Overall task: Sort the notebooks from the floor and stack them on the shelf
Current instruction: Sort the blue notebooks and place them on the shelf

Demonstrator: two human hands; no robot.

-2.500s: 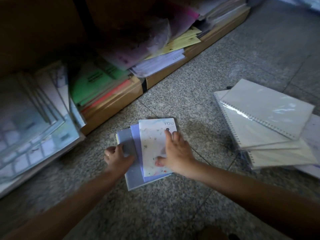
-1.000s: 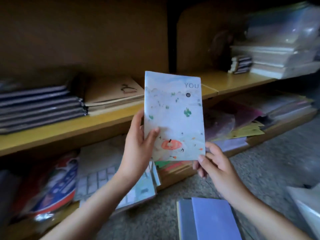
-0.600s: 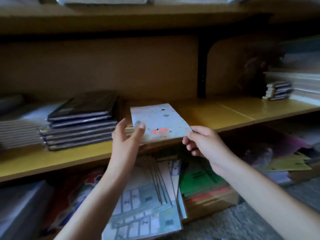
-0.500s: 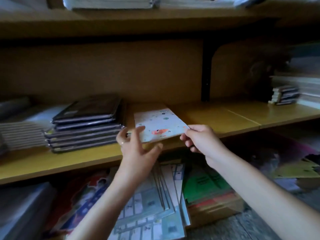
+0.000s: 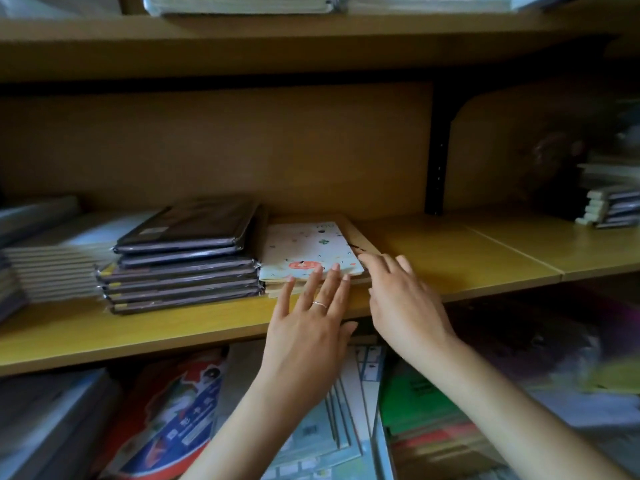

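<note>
Head view shows the notebook (image 5: 308, 249) lying flat on a low brown pile (image 5: 362, 235) on the shelf (image 5: 467, 258), just right of the dark stack (image 5: 183, 258). Its long axis runs away from you toward the back wall. It sits a little left on the pile, whose brown edge shows along its right side. The notebook lies straight ahead of your fingers, just beyond them.

Your left hand (image 5: 308, 327) is the nearer one. Its fingers are straight and fanned apart, with the fingertips (image 5: 335, 269) resting on the notebook's near edge. Your right hand (image 5: 405, 306) is flat too, fingers loosely spread, its index tip at the near right corner. Neither hand grips anything.

I judge the next move to be a squaring nudge. Press from the near edge and the right side so the cover lines up with the pile, without shoving the pile back.
</note>
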